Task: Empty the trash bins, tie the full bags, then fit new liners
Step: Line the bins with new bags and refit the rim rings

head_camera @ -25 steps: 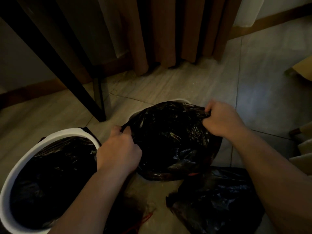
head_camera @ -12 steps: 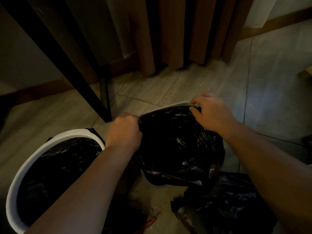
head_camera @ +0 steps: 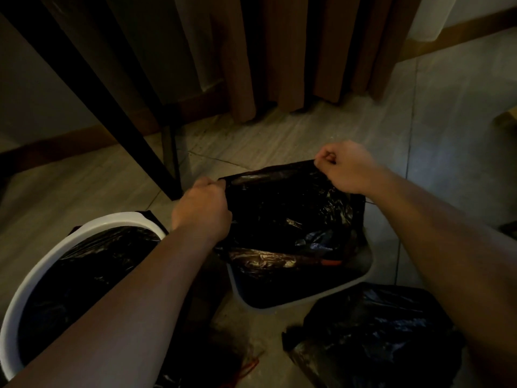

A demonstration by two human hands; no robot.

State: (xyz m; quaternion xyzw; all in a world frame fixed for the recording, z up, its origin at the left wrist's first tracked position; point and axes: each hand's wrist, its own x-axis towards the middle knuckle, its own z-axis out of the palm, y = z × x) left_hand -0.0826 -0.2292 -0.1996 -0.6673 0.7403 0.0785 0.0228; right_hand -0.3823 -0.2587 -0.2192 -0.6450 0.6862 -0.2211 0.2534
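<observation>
1. On a dim tiled floor [head_camera: 279,141], a person's left hand [head_camera: 201,208] grips the near-left edge of a black liner [head_camera: 291,217], fingers curled tight round the plastic; the right hand [head_camera: 349,166] pinches the far-right edge in a closed fist.
2. Stretched between both hands, the liner sits over a white bin [head_camera: 330,292]; a second lined bin [head_camera: 112,219] stands to the left; a full black bag [head_camera: 372,337] lies at lower right.

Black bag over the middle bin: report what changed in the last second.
The left hand and right hand have pulled the black bag up by its top edge, taut between them, baring the middle bin at its near rim. The right hand's fingers, at the rim before, now pinch the edge. Unchanged: both hands grip the bag; the lined white bin and floor bag.
</observation>
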